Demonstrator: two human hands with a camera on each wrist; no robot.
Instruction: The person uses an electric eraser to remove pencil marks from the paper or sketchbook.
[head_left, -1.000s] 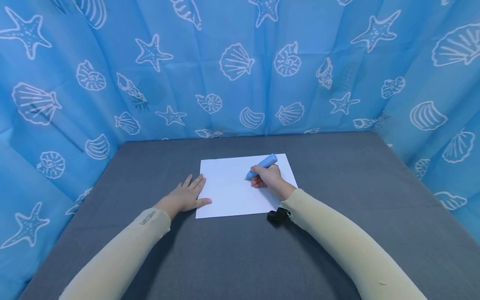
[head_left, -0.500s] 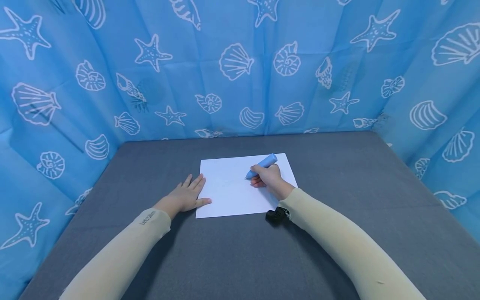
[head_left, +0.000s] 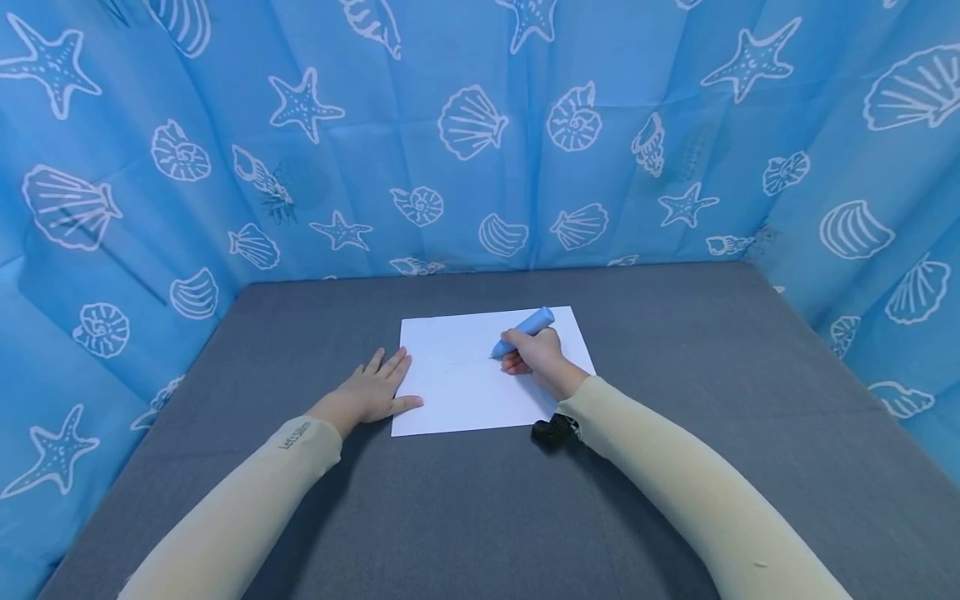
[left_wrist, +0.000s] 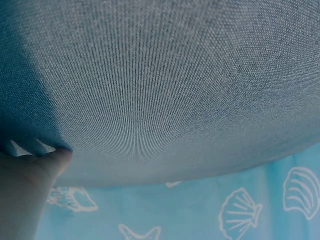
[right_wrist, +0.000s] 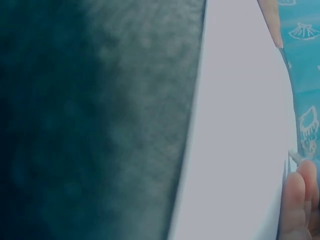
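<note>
A sheet of white paper lies flat in the middle of the table. My right hand grips a thick blue pen over the right half of the sheet. Its narrow tip meets the paper near the centre, and its butt end slants up to the right. In the right wrist view the curled fingers show beside the pale pen tip. My left hand lies spread at the paper's left edge, fingertips and thumb overlapping it. Only part of that hand shows in the left wrist view.
A dark grey cloth covers the table. Blue curtains with white shells and starfish stand along the back and both sides. A small black device hangs under the right wrist, just off the paper's near right corner.
The right wrist has shifted very slightly to the left, the pen still in the fingers. The left hand and the paper stay where they were.
</note>
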